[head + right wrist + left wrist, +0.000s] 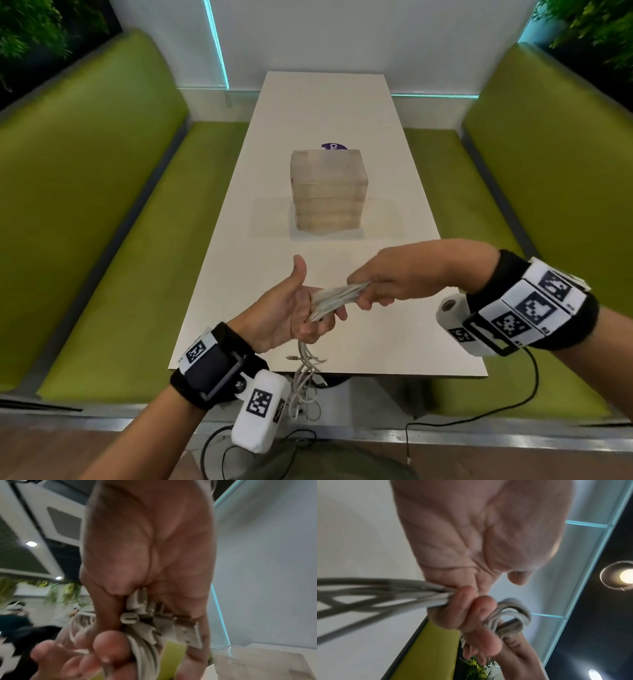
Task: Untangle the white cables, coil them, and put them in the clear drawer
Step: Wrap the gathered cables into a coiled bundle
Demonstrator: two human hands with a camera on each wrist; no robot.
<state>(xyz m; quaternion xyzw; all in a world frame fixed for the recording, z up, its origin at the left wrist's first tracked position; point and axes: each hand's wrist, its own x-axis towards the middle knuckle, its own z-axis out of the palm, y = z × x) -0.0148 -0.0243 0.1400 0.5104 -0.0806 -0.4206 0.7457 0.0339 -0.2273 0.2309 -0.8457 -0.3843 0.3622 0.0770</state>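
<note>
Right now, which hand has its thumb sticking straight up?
The left hand. Its thumb points up while its fingers curl under the bundle of white cables. The right hand wraps fully around the bundle's other end.

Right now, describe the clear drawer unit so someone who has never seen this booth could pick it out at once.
Start at the long white table running between the two green benches. The clear drawer unit stands near its middle, beyond both hands. It is a frosted, boxy stack of shallow drawers, the only thing standing upright on the table, with a purple round sticker showing just behind it.
</note>
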